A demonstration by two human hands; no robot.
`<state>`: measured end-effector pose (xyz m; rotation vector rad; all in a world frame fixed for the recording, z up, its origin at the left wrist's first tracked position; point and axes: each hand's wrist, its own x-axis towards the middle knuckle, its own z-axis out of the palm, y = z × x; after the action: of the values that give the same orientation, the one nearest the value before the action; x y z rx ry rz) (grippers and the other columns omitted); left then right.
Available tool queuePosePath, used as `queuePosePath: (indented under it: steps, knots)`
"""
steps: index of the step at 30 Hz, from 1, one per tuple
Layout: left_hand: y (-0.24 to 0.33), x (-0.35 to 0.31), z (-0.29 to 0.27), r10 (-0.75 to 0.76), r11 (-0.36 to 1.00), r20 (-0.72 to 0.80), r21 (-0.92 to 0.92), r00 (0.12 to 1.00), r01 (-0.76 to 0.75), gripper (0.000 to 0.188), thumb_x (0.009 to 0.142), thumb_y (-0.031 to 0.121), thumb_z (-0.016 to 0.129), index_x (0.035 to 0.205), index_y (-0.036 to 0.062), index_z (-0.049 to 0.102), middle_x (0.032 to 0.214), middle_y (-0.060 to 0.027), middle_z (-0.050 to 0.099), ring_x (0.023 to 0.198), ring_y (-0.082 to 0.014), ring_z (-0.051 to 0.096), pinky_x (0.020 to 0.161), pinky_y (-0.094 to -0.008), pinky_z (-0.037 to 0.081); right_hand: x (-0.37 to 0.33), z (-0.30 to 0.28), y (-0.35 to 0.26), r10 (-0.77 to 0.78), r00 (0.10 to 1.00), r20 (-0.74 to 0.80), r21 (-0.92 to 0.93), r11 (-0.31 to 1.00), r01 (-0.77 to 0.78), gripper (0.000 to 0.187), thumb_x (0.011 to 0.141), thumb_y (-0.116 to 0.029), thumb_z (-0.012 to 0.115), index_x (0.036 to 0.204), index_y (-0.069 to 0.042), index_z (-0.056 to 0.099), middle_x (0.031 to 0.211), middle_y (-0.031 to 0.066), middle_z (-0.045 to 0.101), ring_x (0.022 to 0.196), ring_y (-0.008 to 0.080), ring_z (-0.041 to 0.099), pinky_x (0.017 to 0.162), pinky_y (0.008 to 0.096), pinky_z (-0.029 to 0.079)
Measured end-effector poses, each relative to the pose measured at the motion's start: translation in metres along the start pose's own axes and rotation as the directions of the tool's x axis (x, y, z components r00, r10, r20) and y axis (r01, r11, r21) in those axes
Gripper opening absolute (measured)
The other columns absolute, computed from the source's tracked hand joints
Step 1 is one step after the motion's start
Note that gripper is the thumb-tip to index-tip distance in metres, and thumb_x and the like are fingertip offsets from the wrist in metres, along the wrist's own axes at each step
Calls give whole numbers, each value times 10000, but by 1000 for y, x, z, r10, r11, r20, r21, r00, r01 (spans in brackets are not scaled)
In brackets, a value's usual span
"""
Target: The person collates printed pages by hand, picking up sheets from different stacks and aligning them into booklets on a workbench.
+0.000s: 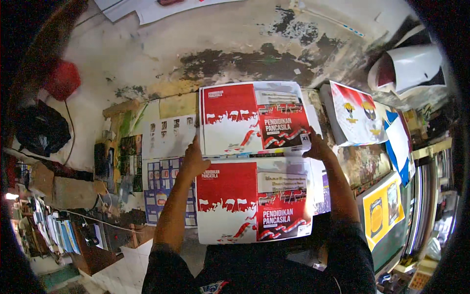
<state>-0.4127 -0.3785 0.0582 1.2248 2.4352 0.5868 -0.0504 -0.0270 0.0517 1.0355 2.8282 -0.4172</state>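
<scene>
Two stacks of printed cover sheets lie one beyond the other, both red and white with flag-and-crowd pictures. The far cover sheets (227, 117) are between my hands; the near cover sheets (227, 201) lie close to my body. My left hand (195, 160) is at the far stack's near left corner, with its fingers along the side and its thumb out over the top of the near stack. At the opposite corner, my right hand (319, 147) has its fingers and thumb around the edge of the far stack. The undersides of both hands are hidden.
Other printed sheets (169, 130) lie under and left of the stacks. To the right are a stack of white sheets with gold emblems (360, 115) and a yellow printed sheet (383, 210). A stained wall (235, 34) rises behind. Books (63, 235) stand at lower left.
</scene>
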Motion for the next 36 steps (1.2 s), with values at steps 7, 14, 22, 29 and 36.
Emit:
queuePosePath:
  steps: [7, 14, 22, 29, 36]
  knots:
    - [15, 23, -8, -58, 990, 148, 135, 987, 38, 953, 665, 70, 733, 1481, -42, 254, 1081, -309, 615, 1023, -455, 618, 904, -514, 522, 20, -23, -34, 58, 997, 57, -11, 998, -57, 1227, 559, -129, 839, 1567, -160, 141, 1109, 284, 608, 1008, 468, 621, 869, 517, 539]
    - [19, 33, -19, -34, 973, 111, 231, 993, 8, 872, 698, 41, 697, 1481, 20, 315, 1011, -272, 654, 944, -426, 656, 866, -494, 539, 25, -9, -30, 23, 992, -121, 100, 995, -11, 1084, 582, -109, 817, 1525, -151, 284, 1061, 232, 652, 970, 426, 644, 833, 486, 549]
    - [-15, 18, -32, 89, 988, -6, -123, 996, -89, 1071, 723, 169, 809, 1563, 56, 154, 1271, -293, 592, 1146, -415, 616, 987, -431, 497, 8, -11, -29, 154, 980, -124, 322, 941, -107, 1112, 647, -106, 846, 1527, -23, 170, 1350, 266, 517, 1196, 458, 543, 980, 471, 503]
    - [-75, -108, -11, -294, 860, -114, -466, 949, 211, 880, 886, 210, 744, 1546, 48, 185, 1418, -200, 501, 1229, -302, 539, 1013, -377, 459, -216, 17, -23, 584, 781, -222, 699, 653, -290, 361, 864, -185, 747, 1162, -6, 648, 1017, 151, 715, 909, 229, 679, 811, 331, 553]
    - [-34, -304, 48, -354, 571, 335, -662, 873, 486, 710, 851, 134, 759, 1416, -27, 360, 1337, -223, 534, 1195, -347, 551, 1033, -451, 441, -378, 79, -89, 535, 814, -225, 692, 676, -253, 589, 737, -3, 769, 1288, 3, 562, 1130, 146, 641, 1047, 286, 636, 911, 373, 529]
